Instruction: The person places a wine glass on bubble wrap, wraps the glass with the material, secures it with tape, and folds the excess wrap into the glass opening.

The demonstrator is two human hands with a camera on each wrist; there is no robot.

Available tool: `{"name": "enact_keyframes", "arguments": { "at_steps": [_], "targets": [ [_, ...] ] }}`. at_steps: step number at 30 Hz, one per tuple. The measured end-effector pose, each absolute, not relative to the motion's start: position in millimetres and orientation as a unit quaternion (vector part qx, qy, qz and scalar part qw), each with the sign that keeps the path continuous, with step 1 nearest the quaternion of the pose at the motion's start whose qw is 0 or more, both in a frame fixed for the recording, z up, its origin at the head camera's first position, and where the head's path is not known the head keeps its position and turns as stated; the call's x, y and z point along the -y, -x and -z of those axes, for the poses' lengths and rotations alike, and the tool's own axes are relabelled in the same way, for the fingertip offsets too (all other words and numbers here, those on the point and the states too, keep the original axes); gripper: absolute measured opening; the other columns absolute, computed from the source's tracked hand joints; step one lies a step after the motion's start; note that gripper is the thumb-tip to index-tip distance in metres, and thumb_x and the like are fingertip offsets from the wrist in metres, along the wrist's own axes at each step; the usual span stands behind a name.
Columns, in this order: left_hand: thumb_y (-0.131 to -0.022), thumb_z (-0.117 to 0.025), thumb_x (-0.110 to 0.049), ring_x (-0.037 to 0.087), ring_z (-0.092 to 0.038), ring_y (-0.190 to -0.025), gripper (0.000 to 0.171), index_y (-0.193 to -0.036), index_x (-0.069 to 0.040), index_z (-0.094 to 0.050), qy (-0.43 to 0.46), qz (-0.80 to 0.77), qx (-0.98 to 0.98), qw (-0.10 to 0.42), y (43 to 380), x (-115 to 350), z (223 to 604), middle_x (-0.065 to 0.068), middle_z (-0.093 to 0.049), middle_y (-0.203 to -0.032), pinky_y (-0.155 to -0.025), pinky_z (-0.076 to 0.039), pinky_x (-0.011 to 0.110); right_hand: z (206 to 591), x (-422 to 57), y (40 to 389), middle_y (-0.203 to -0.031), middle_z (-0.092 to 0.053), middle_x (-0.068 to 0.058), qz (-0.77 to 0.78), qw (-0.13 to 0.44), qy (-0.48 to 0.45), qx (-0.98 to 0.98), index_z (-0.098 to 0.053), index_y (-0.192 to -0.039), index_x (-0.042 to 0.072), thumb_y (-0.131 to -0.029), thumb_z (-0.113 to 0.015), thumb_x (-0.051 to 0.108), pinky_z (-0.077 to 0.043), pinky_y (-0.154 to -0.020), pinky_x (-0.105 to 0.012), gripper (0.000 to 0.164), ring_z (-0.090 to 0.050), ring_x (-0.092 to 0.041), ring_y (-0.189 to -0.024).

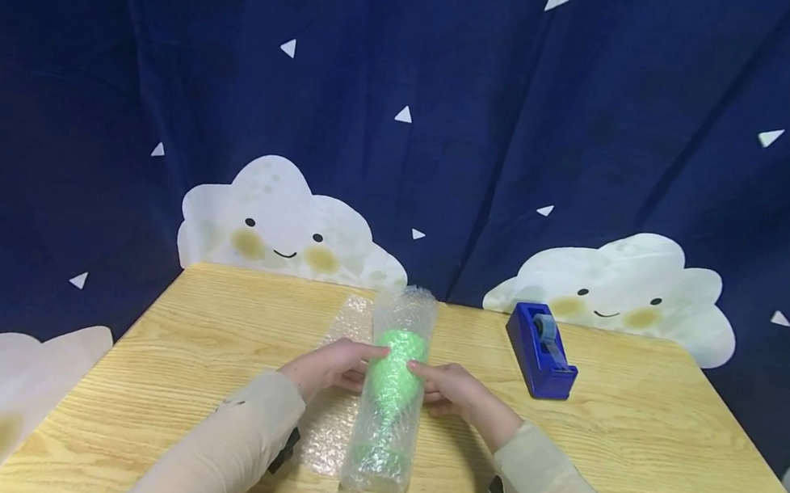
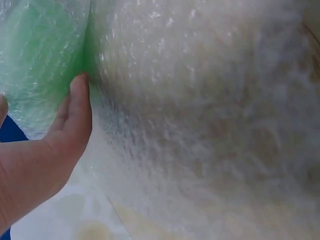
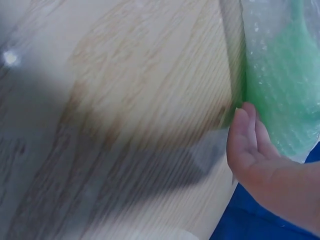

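A green goblet-shaped thing (image 1: 398,365) shows through a roll of clear bubble wrap (image 1: 379,481), which lies lengthwise on the table. From the left side, my left hand (image 1: 334,363) holds the roll, thumb on top and fingers along its side. My right hand (image 1: 462,392) grips it from the right in the same way, level with the widest green part. In the left wrist view, fingers (image 2: 77,107) rest against the wrapped side. The right wrist view shows fingers (image 3: 244,135) at the other side. The undersides of the roll are hidden.
Flat bubble wrap (image 1: 326,434) spreads on the table to the left of the roll. A blue tape dispenser (image 1: 540,352) with a roll of tape stands at the back right of the wooden table (image 1: 637,437). Behind the table hangs a dark blue curtain (image 1: 352,111) with clouds.
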State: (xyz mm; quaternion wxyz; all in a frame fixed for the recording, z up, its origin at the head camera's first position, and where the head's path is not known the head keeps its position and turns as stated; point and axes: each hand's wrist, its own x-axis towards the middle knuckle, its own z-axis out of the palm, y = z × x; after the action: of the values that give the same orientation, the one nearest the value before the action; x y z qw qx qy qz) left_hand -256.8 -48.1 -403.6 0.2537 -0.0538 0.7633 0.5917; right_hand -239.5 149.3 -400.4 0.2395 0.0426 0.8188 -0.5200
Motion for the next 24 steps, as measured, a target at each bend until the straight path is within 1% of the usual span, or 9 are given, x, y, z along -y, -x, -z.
{"name": "enact_keyframes", "arguments": {
  "at_steps": [5,9,11,13,18,20,24],
  "targets": [
    [-0.089,-0.059,-0.035,0.014,-0.062,-0.077,0.048,-0.118,0.003,-0.057,0.060,-0.586,-0.768,0.250,256.9,49.3,404.7,0.015,-0.069,-0.101,-0.075,-0.054,0.029,401.0,-148.9,238.8,-0.106,-0.069,-0.019,0.527,0.246,-0.046,-0.812,-0.052,-0.122,-0.011,-0.090,-0.055,0.044,-0.054,-0.085,-0.043,0.063,-0.067,-0.022,-0.094],
    [-0.090,-0.057,-0.033,0.012,-0.060,-0.073,0.040,-0.113,0.001,-0.059,0.060,-0.595,-0.761,0.252,256.7,50.5,404.2,0.006,-0.066,-0.088,-0.073,-0.053,0.026,400.8,-148.3,238.7,-0.107,-0.069,-0.019,0.527,0.247,-0.045,-0.812,-0.053,-0.122,-0.010,-0.090,-0.055,0.043,-0.053,-0.085,-0.042,0.062,-0.067,-0.021,-0.094],
    [-0.091,-0.055,-0.031,0.013,-0.060,-0.074,0.039,-0.114,0.001,-0.059,0.058,-0.599,-0.757,0.255,256.1,50.9,404.4,0.005,-0.065,-0.087,-0.074,-0.053,0.026,400.7,-148.6,238.6,-0.107,-0.069,-0.019,0.529,0.247,-0.043,-0.811,-0.053,-0.122,-0.010,-0.090,-0.055,0.043,-0.053,-0.084,-0.041,0.061,-0.067,-0.021,-0.094],
    [-0.091,-0.055,-0.030,0.014,-0.060,-0.076,0.042,-0.118,0.003,-0.056,0.059,-0.602,-0.754,0.257,255.6,50.9,404.5,0.007,-0.065,-0.089,-0.075,-0.054,0.027,401.3,-149.2,238.7,-0.107,-0.069,-0.019,0.533,0.245,-0.042,-0.809,-0.053,-0.121,-0.009,-0.090,-0.056,0.042,-0.053,-0.083,-0.041,0.060,-0.066,-0.021,-0.093],
    [-0.091,-0.056,-0.030,0.017,-0.064,-0.082,0.052,-0.129,0.005,-0.047,0.064,-0.603,-0.752,0.259,255.9,50.8,405.7,0.019,-0.065,-0.108,-0.074,-0.054,0.028,402.9,-150.8,239.5,-0.106,-0.069,-0.018,0.539,0.242,-0.046,-0.805,-0.054,-0.121,-0.008,-0.089,-0.057,0.041,-0.053,-0.079,-0.037,0.059,-0.066,-0.018,-0.089],
    [-0.091,-0.056,-0.030,0.018,-0.065,-0.084,0.053,-0.130,0.004,-0.047,0.064,-0.601,-0.755,0.256,256.5,51.3,406.2,0.020,-0.065,-0.112,-0.074,-0.053,0.027,402.8,-151.5,240.1,-0.106,-0.069,-0.017,0.539,0.242,-0.046,-0.805,-0.054,-0.121,-0.008,-0.088,-0.058,0.042,-0.053,-0.077,-0.035,0.060,-0.066,-0.017,-0.089],
    [-0.090,-0.056,-0.029,0.018,-0.065,-0.086,0.049,-0.127,0.003,-0.050,0.059,-0.598,-0.759,0.252,257.1,52.7,406.8,0.019,-0.066,-0.111,-0.077,-0.053,0.029,404.2,-153.7,242.3,-0.104,-0.070,-0.015,0.546,0.248,-0.042,-0.800,-0.054,-0.121,-0.007,-0.088,-0.057,0.043,-0.053,-0.074,-0.031,0.060,-0.065,-0.014,-0.086]
  ]
}}
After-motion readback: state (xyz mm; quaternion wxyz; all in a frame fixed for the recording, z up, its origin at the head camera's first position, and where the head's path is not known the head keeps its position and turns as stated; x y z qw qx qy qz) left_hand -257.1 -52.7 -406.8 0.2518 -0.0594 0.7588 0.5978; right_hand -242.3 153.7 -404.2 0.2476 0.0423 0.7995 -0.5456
